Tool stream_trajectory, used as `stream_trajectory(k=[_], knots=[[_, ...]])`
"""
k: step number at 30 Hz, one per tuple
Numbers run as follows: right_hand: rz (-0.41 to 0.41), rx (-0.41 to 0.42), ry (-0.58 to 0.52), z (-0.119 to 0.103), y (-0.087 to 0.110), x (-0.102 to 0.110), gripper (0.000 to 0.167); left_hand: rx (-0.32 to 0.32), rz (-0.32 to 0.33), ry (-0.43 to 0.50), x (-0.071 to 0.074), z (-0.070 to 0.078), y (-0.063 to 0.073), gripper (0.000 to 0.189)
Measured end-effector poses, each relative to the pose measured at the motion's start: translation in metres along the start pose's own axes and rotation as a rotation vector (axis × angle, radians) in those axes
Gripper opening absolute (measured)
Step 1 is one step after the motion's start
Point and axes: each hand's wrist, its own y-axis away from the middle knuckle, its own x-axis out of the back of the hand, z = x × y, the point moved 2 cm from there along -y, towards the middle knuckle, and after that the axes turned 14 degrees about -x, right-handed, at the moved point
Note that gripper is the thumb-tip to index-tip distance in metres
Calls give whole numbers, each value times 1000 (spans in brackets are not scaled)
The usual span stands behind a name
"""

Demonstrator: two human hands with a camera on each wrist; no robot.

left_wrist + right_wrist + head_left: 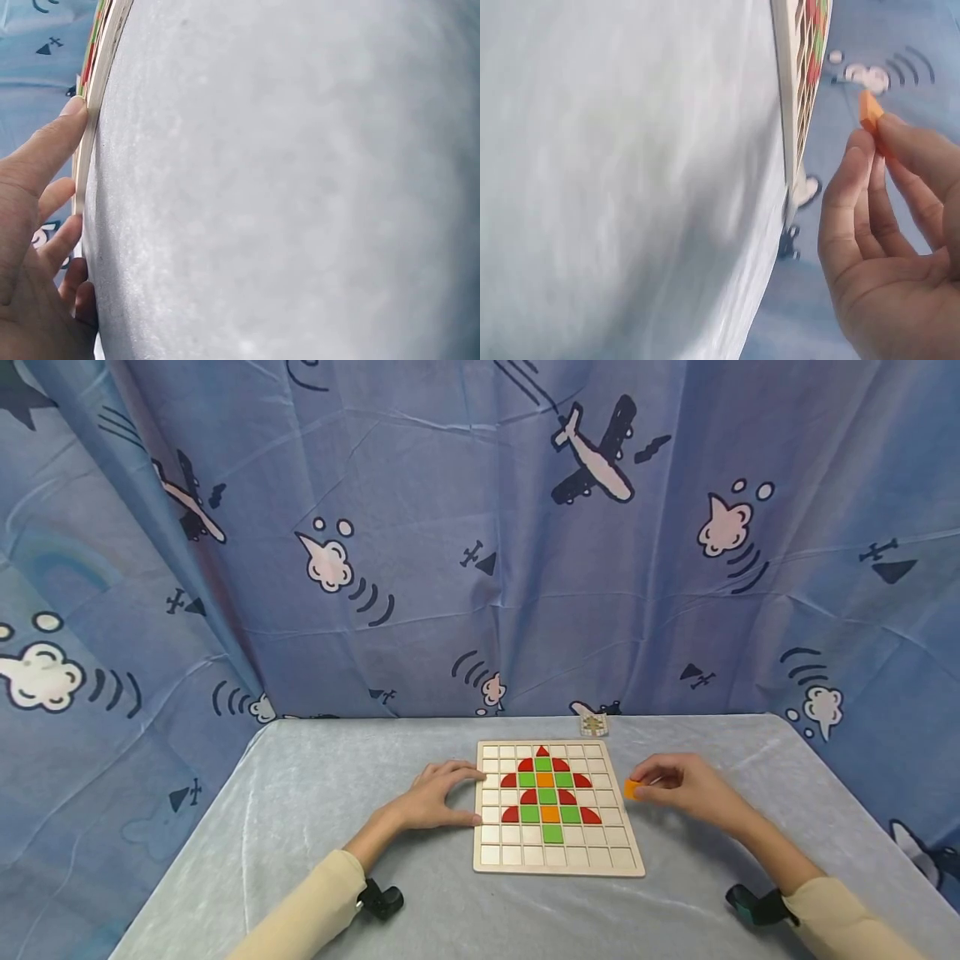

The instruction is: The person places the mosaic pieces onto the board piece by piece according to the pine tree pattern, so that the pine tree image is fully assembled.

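A light wooden grid board (510, 857) lies on the table, with green square tiles (552, 834), orange square tiles (550, 814) and red curved tiles (591, 816) set in a tree shape. My left hand (435, 797) touches the board's left edge with thumb and fingertips spread; the left wrist view shows the thumb on the board's rim (91, 135). Just off the board's right side, my right hand (686, 789) pinches an orange tile (631, 789) between thumb and fingers. In the right wrist view that orange tile (870, 112) is held clear of the board.
A small patterned card or tile (593, 725) sits at the table's back edge, behind the board. Grey-white cloth covers the table (360, 752). A blue printed curtain (420, 635) hangs behind and at the sides. Each wrist wears a black camera mount (381, 900).
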Motion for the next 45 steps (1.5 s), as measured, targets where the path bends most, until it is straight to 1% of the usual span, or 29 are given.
stream_trajectory(k=[6,8,13,18,24,26,33,36,45], knots=[[-84,-36,-51,-16,4,-17,15,8,-11,-7,-1,-2,-1,68],[-118,-24,-73,-22,6,-23,15,6,-7,-6,-1,-2,-1,68],[-183,21,-87,-33,9,-39,13,5,-1,-7,-1,-3,-1,68],[-224,26,-84,-39,10,-53,12,2,-3,-10,-1,-4,-2,68],[-286,24,-115,-48,13,-67,15,1,-5,-10,-2,-4,-2,68],[-296,21,-111,-50,13,-70,15,3,-5,-8,-2,-4,-2,68],[-328,-24,-99,-55,11,-84,14,5,-3,-2,-1,-3,-1,68],[-333,-24,-94,-57,12,-89,13,3,-4,-5,-1,-3,-1,68],[-295,-7,-45,-62,12,-97,11,7,-5,-4,-1,-2,0,67]])
